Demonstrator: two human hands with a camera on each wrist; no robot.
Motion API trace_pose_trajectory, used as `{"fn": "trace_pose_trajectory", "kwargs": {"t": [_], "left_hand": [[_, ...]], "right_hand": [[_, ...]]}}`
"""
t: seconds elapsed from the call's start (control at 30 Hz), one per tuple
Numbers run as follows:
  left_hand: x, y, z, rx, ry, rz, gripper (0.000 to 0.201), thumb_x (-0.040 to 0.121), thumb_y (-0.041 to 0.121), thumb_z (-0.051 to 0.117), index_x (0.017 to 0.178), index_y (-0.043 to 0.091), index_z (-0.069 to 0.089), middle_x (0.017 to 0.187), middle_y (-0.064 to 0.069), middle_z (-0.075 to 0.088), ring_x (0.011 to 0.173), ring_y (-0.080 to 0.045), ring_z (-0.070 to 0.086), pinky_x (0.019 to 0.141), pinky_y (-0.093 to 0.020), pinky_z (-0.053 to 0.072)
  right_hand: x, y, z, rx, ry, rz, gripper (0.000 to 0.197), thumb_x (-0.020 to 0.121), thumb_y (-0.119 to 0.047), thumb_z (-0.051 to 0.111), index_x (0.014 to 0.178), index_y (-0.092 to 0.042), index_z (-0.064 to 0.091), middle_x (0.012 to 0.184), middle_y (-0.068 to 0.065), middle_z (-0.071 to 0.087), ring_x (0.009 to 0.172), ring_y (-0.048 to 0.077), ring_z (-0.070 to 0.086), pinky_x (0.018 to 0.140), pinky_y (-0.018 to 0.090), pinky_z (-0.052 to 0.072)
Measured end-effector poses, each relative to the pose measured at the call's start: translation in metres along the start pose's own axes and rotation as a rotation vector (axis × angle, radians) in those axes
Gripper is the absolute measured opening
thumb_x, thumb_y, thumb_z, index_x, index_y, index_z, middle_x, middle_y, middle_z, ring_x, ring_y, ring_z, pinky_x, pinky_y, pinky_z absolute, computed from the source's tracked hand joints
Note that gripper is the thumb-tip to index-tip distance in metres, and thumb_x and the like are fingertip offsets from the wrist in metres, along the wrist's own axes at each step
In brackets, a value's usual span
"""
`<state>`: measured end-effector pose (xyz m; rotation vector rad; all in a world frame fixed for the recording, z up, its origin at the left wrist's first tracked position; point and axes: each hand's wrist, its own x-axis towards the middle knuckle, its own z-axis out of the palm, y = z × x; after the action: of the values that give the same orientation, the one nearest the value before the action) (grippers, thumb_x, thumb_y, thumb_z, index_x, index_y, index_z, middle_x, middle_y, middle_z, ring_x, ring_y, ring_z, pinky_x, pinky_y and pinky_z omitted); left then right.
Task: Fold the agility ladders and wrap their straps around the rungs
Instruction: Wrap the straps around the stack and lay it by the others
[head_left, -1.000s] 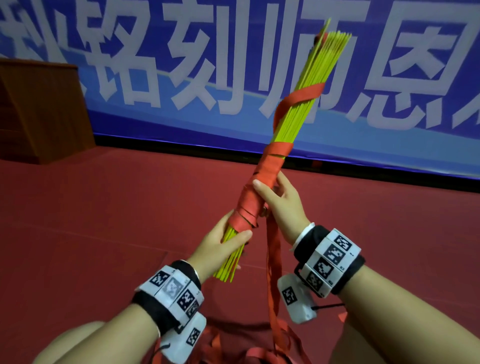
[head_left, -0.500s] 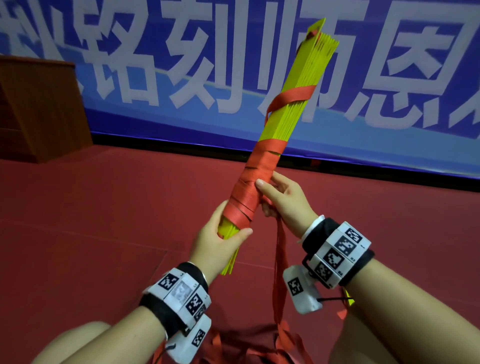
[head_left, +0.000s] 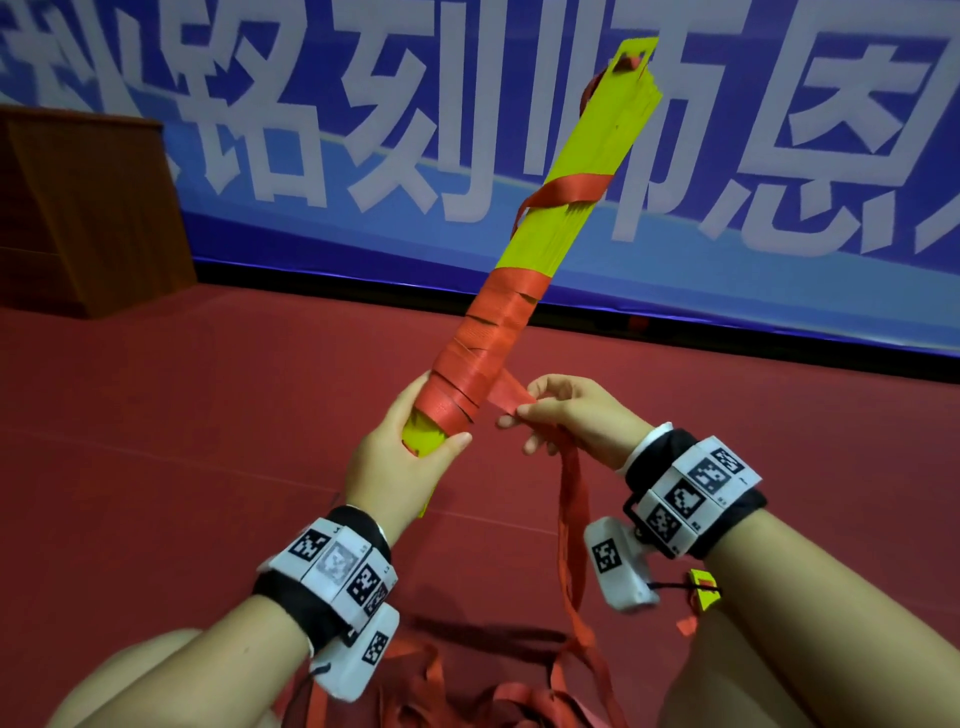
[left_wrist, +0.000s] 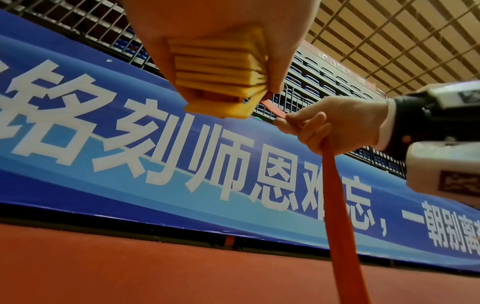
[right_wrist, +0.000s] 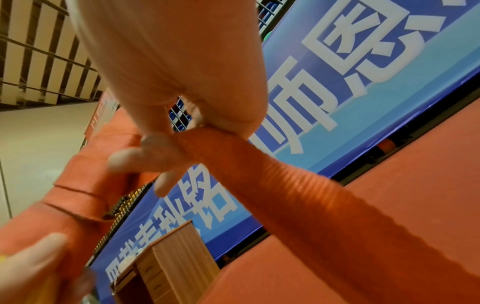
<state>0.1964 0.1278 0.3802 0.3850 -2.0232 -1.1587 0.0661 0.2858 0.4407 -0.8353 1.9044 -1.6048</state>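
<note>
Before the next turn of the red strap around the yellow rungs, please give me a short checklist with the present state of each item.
1. Left hand grips the lower end of the rungs: ok.
2. Right hand pinches the strap: ok.
3. Strap taut between bundle and grip: ok.
4. Lower wraps lie close together: ok.
5. Upper turn is loose and apart: not ok.
6. Loose strap on the floor free of knots: cannot tell.

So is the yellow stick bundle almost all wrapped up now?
Partly. The rungs are stacked, and the red strap covers their lower half, plus one loose turn higher. The left hand grips the bottom; the right hand pinches the strap. Lots of loose strap lies below.
</note>
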Motion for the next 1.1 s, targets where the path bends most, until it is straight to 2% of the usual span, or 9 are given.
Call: {"fn": "trace_pose_trajectory", "kwargs": {"t": [0.13,0.27,0.33,0.43,0.5,0.63,0.9,1.03,1.1], "left_hand": [[-0.004,0.006,0.000,0.234,0.040,0.023,0.074,0.075,0.044,0.078,0.139,0.050,0.041,0.101,0.008,0.071,0.093,-0.024,0.066,0.078,-0.031,0.049],[-0.005,0.003,0.008,0.445,0.057,0.081,0.078,0.076,0.051,0.074,0.143,0.050,0.034,0.115,0.002,0.068,0.099,-0.029,0.065,0.078,-0.035,0.048],[-0.007,0.001,0.013,0.518,0.075,0.101,0.078,0.077,0.052,0.073,0.144,0.049,0.033,0.108,0.000,0.068,0.093,-0.031,0.066,0.073,-0.036,0.049],[-0.010,-0.005,0.020,0.639,0.112,0.266,0.079,0.072,0.050,0.076,0.143,0.040,0.041,0.084,-0.001,0.063,0.071,-0.032,0.066,0.054,-0.036,0.049],[-0.011,-0.012,0.025,0.661,0.162,0.446,0.070,0.077,0.049,0.068,0.140,0.036,0.042,0.081,-0.002,0.059,0.067,-0.029,0.064,0.049,-0.035,0.048],[-0.021,-0.017,0.040,0.583,0.113,0.642,0.050,0.089,0.037,0.045,0.138,0.033,0.042,0.099,-0.006,0.052,0.086,-0.026,0.055,0.066,-0.037,0.051],[-0.013,-0.001,0.040,-0.253,-0.348,-0.044,0.060,0.068,0.055,0.053,0.126,0.051,0.037,0.116,0.013,0.051,0.099,0.019,0.048,0.085,-0.002,0.034],[-0.015,0.003,0.044,-0.577,-0.475,-0.253,0.064,0.066,0.038,0.086,0.118,0.040,0.048,0.091,-0.001,0.070,0.072,-0.022,0.069,0.064,-0.031,0.057],[-0.014,0.004,0.045,-0.577,-0.430,-0.233,0.066,0.061,0.030,0.089,0.116,0.031,0.053,0.074,0.000,0.068,0.057,-0.023,0.064,0.055,-0.034,0.055]], "right_hand": [[0.006,0.001,0.002,0.042,0.164,-0.007,0.015,0.094,0.003,0.050,0.103,0.000,0.061,0.079,0.008,0.070,0.039,0.005,0.052,0.037,0.014,0.034],[0.007,-0.006,0.007,0.233,0.388,-0.052,0.019,0.096,0.002,0.046,0.108,0.002,0.060,0.069,0.009,0.059,0.035,0.004,0.050,0.035,0.013,0.031],[0.007,-0.007,0.012,0.232,0.426,-0.097,0.018,0.097,-0.010,0.051,0.112,0.000,0.056,0.068,0.008,0.059,0.036,0.005,0.052,0.036,0.015,0.033],[0.007,-0.001,0.019,0.134,0.467,-0.147,0.062,0.092,-0.027,0.063,0.142,-0.004,0.035,0.071,0.005,0.062,0.042,0.008,0.055,0.044,0.020,0.039],[0.008,0.002,0.022,0.044,0.512,-0.220,0.050,0.085,-0.034,0.070,0.125,-0.013,0.049,0.071,0.002,0.063,0.047,0.011,0.056,0.049,0.023,0.042],[0.008,0.000,0.021,-0.004,0.657,-0.262,0.051,0.067,-0.055,0.069,0.100,-0.020,0.054,0.081,-0.001,0.064,0.069,0.023,0.062,0.069,0.041,0.054],[0.001,-0.002,0.012,0.045,0.338,-0.405,0.021,0.092,-0.008,0.061,0.111,-0.007,0.052,0.072,-0.004,0.053,0.050,-0.003,0.049,0.046,0.015,0.039],[0.001,-0.002,0.015,0.105,0.230,-0.432,0.023,0.090,-0.007,0.064,0.110,-0.006,0.053,0.075,-0.002,0.056,0.058,0.000,0.052,0.049,0.014,0.040],[0.002,-0.003,0.014,0.128,0.190,-0.414,0.026,0.084,-0.015,0.069,0.107,-0.010,0.056,0.078,-0.002,0.060,0.067,0.008,0.056,0.054,0.021,0.042]]}}
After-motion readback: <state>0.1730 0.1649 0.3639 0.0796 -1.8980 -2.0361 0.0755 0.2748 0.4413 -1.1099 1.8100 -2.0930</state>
